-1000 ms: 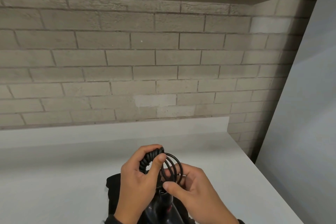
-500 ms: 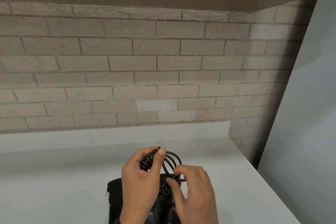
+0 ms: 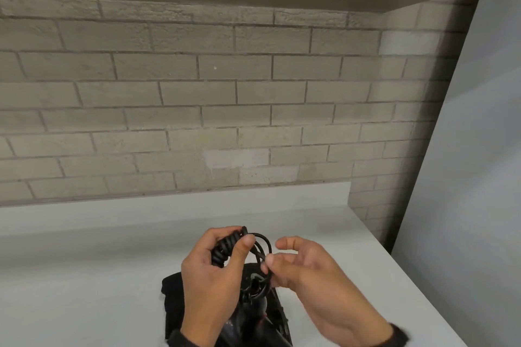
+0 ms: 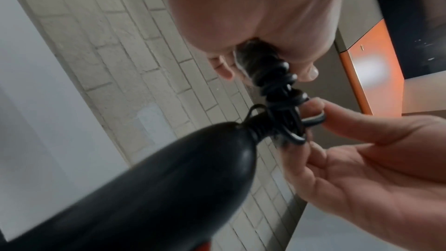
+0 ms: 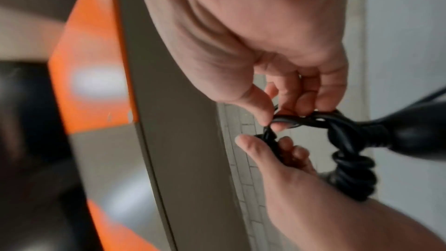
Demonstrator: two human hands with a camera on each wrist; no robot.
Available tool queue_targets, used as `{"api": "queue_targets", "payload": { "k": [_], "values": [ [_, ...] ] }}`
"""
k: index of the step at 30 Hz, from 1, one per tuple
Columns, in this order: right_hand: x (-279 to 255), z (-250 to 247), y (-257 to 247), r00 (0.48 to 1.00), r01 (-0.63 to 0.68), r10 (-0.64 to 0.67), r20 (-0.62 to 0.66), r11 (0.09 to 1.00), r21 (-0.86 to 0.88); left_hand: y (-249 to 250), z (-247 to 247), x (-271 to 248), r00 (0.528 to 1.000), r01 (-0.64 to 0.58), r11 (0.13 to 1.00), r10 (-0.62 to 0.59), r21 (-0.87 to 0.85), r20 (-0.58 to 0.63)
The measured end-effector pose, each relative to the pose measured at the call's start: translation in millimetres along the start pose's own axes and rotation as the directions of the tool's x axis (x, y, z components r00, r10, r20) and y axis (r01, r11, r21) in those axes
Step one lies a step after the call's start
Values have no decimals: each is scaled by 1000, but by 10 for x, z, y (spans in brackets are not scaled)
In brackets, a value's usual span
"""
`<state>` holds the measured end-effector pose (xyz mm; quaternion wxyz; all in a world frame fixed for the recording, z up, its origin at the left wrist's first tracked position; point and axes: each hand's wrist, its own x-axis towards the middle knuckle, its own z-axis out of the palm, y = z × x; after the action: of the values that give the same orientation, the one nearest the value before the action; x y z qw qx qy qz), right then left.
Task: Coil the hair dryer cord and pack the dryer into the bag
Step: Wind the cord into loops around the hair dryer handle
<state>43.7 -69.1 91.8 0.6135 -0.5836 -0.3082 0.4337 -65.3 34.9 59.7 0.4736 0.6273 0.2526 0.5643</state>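
Observation:
A black hair dryer (image 3: 253,301) stands handle-up over a black bag (image 3: 174,298) at the counter's near edge. My left hand (image 3: 229,239) grips the tight coil of black cord (image 3: 224,246) above the handle, thumb pressed on top. My right hand (image 3: 273,255) pinches a looser loop of cord (image 3: 265,248) between thumb and fingers, index finger raised. In the left wrist view the dryer handle (image 4: 169,178) fills the lower left and the coil (image 4: 272,77) runs into my palm. In the right wrist view my right fingertips (image 5: 272,119) nip the cord loop (image 5: 311,119) beside the coil (image 5: 352,177).
The white counter (image 3: 84,276) ends at a right edge (image 3: 408,270) and at a low back ledge under a brick wall (image 3: 225,110). A pale panel (image 3: 465,177) leans at the right. An orange-trimmed cabinet (image 4: 371,64) shows in the wrist views.
My right hand has swung out to the right of the loops and now pinches one strand with the index finger lifted. The left hand keeps its grip on the coil.

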Motion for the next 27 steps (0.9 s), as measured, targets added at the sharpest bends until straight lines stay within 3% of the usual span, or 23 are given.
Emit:
{"api": "queue_targets", "payload": {
  "k": [2, 7, 12, 17, 19, 23, 25, 27],
  "values": [
    [45, -89, -61, 996, -62, 56, 66, 994, 93, -15, -24, 29, 996, -30, 999, 27, 37, 83],
    [81, -138, -82, 995, -47, 41, 94, 997, 62, -42, -116, 113, 945, -140, 985, 103, 97, 309],
    [63, -132, -113, 998, 46, -42, 50, 996, -80, -105, -113, 151, 925, -270, 948, 207, 170, 319],
    [22, -140, -162, 993, 120, -114, 42, 972, -204, -171, -106, 169, 857, -457, 845, 336, 278, 390],
    [19, -157, -209, 996, 79, -74, 44, 988, -134, -185, -114, 177, 834, -505, 812, 370, 293, 410],
    [3, -188, -322, 988, -100, 70, 135, 967, 234, -167, -123, 181, 820, -537, 785, 399, 308, 411],
    [-4, -152, -298, 983, -101, 42, 176, 936, 338, -156, -119, 188, 830, -529, 793, 411, 302, 376],
    [1, -118, -192, 983, -18, -54, 178, 925, 380, -161, -128, 200, 843, -518, 802, 420, 296, 338]
  ]
}}
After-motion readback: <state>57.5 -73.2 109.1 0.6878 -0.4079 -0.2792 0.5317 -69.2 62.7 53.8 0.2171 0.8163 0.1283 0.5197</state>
